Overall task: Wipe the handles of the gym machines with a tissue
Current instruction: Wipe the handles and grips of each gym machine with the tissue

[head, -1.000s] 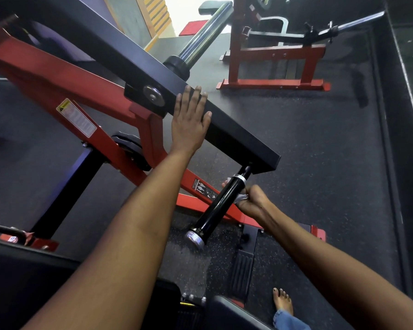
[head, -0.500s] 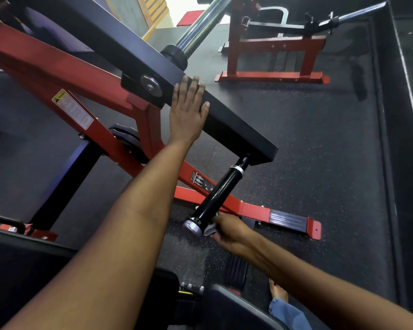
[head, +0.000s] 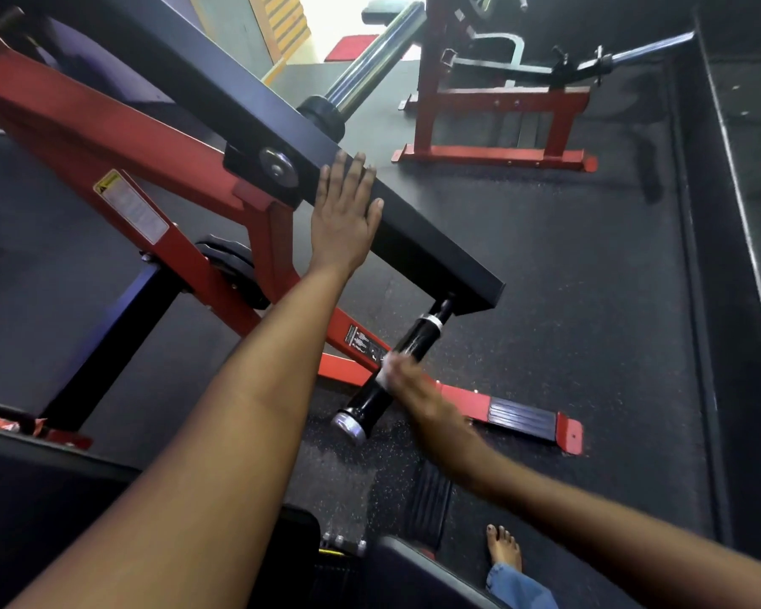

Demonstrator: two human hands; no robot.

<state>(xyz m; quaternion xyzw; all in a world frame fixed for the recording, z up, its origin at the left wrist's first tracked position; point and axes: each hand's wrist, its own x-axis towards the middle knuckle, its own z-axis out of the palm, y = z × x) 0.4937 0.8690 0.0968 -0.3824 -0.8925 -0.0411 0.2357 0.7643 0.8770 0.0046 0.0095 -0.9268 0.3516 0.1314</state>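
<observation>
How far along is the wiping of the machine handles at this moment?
In hand: the right hand presses a tissue on the middle of the black handle, blurred mid-stroke, while the left hand rests flat on the black arm. Done: nothing shows as finished; cleanliness cannot be judged. Left: the rest of this handle, and the red machine behind stands untouched.

hands 2 | handle 1 | machines 2 (red-framed)

A red rack stands on dark rubber flooring.
</observation>
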